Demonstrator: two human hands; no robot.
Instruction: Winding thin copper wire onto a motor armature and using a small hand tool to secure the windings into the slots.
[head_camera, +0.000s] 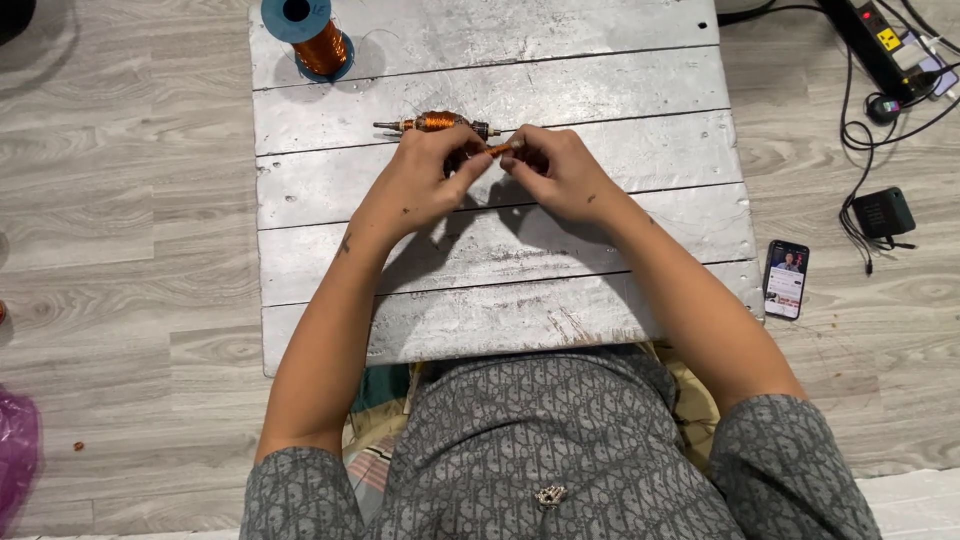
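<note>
We noted the small copper-wound motor armature on its dark steel shaft (437, 123) lying on the silver-painted plank table (600, 260), its long axis running left to right across the far planks. It lay just beyond our left hand (425, 170), touching or nearly touching the knuckles; we could not tell which. Our right hand (560, 172) sat further from it, to the right.

Both hands met over the middle of the table. Between them we held a short orange-copper piece, a small rod or wire bundle (501, 148), also lying left to right. The left hand was closed narrowly, pinching one end; the right hand was likewise pinched on the other end, fingers curled in.

A teal spool of copper wire (312, 35) stood well apart at the table's far left corner. A smartphone with a lit screen (786, 278) lay on the grey wood floor (120, 200), right of the table.
</note>
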